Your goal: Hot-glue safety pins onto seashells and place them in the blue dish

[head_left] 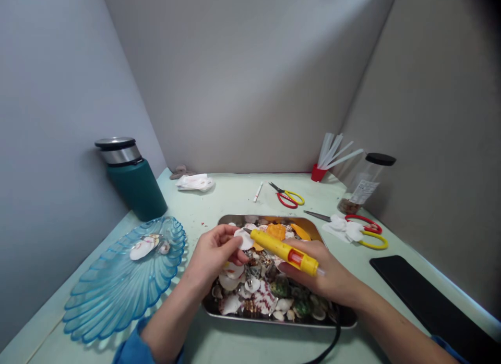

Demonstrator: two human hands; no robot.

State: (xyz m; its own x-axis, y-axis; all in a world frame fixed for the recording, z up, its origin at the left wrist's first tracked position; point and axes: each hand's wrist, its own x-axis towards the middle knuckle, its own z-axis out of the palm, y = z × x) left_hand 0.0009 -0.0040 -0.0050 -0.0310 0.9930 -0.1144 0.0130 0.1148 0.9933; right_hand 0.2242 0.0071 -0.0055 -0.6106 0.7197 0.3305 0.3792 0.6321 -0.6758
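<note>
My left hand (214,252) pinches a white seashell (244,239) between thumb and fingers, above the metal tray's left half. Wrapped around a yellow pen-style glue gun (279,247), my right hand (319,267) points its dark nozzle left, at the shell's upper edge. Whether the tip touches the shell I cannot tell. A clear glue stick end shows at the back of the glue gun. Below both hands, the metal tray (274,323) is full of mixed shells: white, orange, speckled and green. A black cord runs from near my right hand over the tray's front edge.
At left are a blue shell-shaped dish (117,286) holding a few shells and a teal bottle (135,184). Behind the tray lie scissors (287,195) and a white tissue pack (194,182). To the right are more scissors (366,232), a jar (362,184), glue sticks (332,151) and a black slab (426,296).
</note>
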